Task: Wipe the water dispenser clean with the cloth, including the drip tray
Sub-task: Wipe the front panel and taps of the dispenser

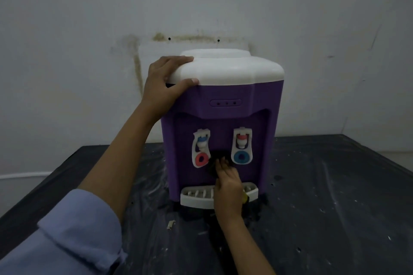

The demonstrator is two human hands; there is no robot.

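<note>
Dark sheeted counter [335, 185] carries the water dispenser [223, 100], upright. Left grip [163, 82] clasps the white top's corner, steadying it. Right grip [225, 183] presses the dark cloth [213, 163] between the taps [201, 152], above the drip tray [194, 196]; clenched or flat, cannot tell. Risks: the wrist knocks the tray loose; the cloth snags a tap lever and water runs.
</note>
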